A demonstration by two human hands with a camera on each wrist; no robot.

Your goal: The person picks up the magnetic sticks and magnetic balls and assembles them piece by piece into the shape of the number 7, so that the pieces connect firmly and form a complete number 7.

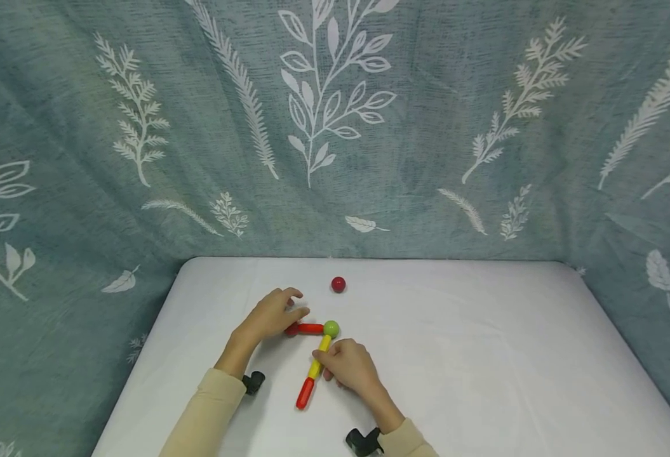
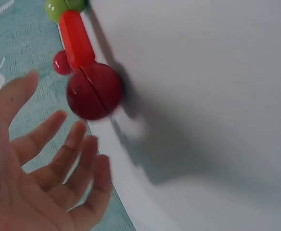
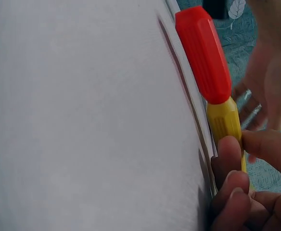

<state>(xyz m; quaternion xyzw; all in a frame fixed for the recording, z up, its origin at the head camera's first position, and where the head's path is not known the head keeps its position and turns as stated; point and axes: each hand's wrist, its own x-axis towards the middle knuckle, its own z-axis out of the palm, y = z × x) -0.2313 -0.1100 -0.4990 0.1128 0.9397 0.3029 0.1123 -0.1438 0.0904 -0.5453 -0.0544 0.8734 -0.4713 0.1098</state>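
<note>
My right hand (image 1: 350,365) pinches a yellow rod (image 3: 224,120) between thumb and fingers. A red rod (image 3: 203,55) continues from the yellow one at its near end, while a green ball (image 1: 331,329) joins its far end. From that ball a second red rod (image 2: 77,39) runs left to a dark red ball (image 2: 95,91). Beside this ball is my left hand (image 2: 54,168), its fingers spread and loosely bent, holding nothing; a gap shows between fingertips and ball in the left wrist view. In the head view, the left hand (image 1: 272,314) partly covers the ball.
Farther back on the white table (image 1: 455,355) lies a loose red ball (image 1: 338,284). A blue-green curtain (image 1: 415,158) with white leaf prints hangs behind the table. Black wrist cameras (image 1: 253,383) are worn on both wrists.
</note>
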